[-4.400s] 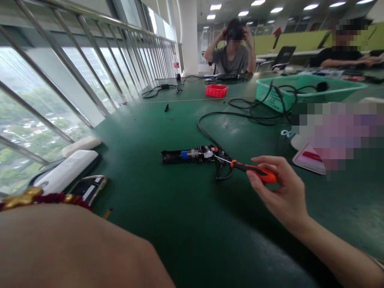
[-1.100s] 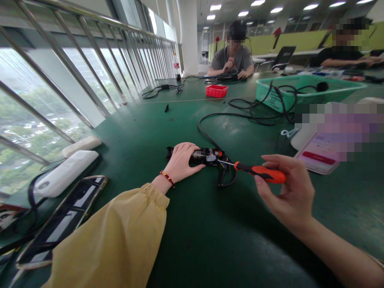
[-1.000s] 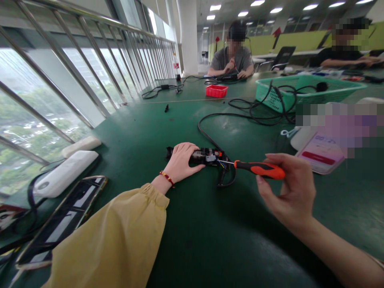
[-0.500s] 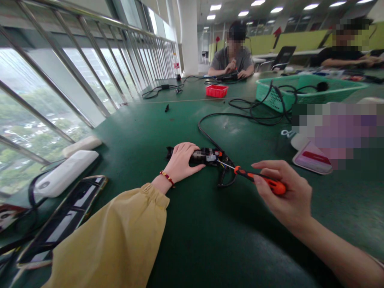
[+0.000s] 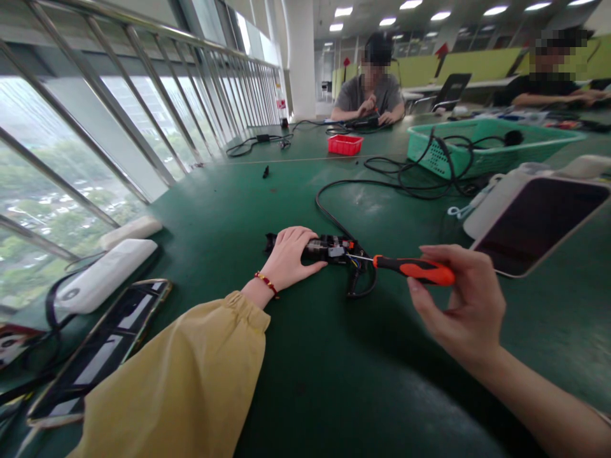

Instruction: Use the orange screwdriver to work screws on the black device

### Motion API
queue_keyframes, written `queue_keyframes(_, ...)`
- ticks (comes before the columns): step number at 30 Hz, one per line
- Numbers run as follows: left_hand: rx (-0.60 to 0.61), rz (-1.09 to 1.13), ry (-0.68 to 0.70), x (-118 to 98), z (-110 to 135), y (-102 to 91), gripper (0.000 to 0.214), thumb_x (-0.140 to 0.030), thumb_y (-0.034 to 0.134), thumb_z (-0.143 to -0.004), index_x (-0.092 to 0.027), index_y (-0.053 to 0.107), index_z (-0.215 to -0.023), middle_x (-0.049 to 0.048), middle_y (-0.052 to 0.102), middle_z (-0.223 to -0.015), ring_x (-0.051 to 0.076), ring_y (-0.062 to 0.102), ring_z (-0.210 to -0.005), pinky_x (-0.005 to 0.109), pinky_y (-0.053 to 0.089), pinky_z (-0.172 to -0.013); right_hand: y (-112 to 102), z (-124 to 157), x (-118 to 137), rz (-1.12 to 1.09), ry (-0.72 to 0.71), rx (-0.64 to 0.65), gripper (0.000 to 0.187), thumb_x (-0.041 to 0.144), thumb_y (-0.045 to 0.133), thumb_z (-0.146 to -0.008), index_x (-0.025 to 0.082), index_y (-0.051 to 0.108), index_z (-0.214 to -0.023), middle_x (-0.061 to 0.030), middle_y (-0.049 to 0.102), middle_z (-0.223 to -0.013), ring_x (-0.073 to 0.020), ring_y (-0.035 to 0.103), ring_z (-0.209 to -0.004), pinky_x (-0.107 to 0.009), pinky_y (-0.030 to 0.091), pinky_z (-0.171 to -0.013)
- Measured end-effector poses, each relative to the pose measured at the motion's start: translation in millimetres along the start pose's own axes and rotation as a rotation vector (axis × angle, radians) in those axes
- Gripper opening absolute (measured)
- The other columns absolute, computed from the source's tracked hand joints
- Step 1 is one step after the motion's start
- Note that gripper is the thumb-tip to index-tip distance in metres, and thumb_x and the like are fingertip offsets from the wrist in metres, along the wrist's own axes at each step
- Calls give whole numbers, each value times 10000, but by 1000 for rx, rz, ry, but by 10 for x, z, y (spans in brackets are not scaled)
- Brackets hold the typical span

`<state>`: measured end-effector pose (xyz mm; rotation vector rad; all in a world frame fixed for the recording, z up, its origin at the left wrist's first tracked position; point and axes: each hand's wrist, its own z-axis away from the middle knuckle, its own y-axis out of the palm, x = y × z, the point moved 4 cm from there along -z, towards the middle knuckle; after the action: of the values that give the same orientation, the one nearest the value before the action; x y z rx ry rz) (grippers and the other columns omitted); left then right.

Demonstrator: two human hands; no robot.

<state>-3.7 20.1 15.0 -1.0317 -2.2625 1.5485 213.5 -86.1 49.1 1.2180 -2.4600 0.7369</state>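
My left hand is wrapped over the body of an opened black corded device, pressing it against the green table. Bare inner parts show at the device's right end: a grey block, thin coloured wires and a bit of orange. My right hand grips a screwdriver with an orange and black handle between thumb and fingers. Its shaft points left, almost level, and the tip is at the wires beside the grey block. Whether the tip touches a screw is too small to tell.
A black cord loops back toward a green basket. A red tray stands farther off. Phones lie left and lean right; a white power bank is near the railing. Two people sit across.
My right hand has shifted slightly right, and the screwdriver's handle has risen, so the tool lies more level. The left hand and device have stayed put.
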Motion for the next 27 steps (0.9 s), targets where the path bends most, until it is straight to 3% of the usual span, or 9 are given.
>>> queue_keyframes(6,3,-19,-2,5,1,9,403,-448,586,-723,-183,490,-1011,71,531,-1063,233,449,-1051,393,315,-938,35,13,-18,49,71,152,172,152,601,-724,217,566,-879,-2,588,-744,-121,568,-615,-235,454,-492)
queue_keyframes(12,-5,-11,6,11,4,9,409,-456,581,-726,-179,490,-1012,73,528,-1062,234,448,-1051,392,313,-937,7,4,4,-7,-9,13,388,117,610,-688,214,510,-1050,-29,561,-871,-159,564,-772,-304,482,-661)
queue_keyframes(17,-4,-5,0,13,0,10,402,-448,588,-723,-182,492,-1009,70,531,-1062,232,448,-1048,395,314,-935,32,19,-29,44,88,127,215,146,606,-715,215,558,-913,5,556,-730,-109,542,-577,-242,445,-502)
queue_keyframes(21,0,-11,-3,12,-1,10,400,-448,589,-721,-185,494,-1007,72,530,-1062,236,447,-1047,401,315,-935,5,1,-8,-2,48,56,317,140,610,-703,226,532,-999,-12,558,-806,-142,552,-695,-277,458,-593)
queue_keyframes(23,4,-9,-5,10,1,9,395,-444,588,-721,-188,496,-1006,72,530,-1059,238,447,-1046,405,317,-934,45,-14,1,-29,50,128,317,143,598,-713,221,534,-1014,-14,547,-817,-147,540,-721,-286,446,-617)
queue_keyframes(27,12,-16,-14,9,1,7,393,-442,587,-722,-184,500,-1005,74,530,-1056,241,446,-1045,407,323,-932,145,-50,-28,-76,112,429,100,170,536,-772,205,598,-841,8,508,-686,-117,490,-597,-265,391,-533)
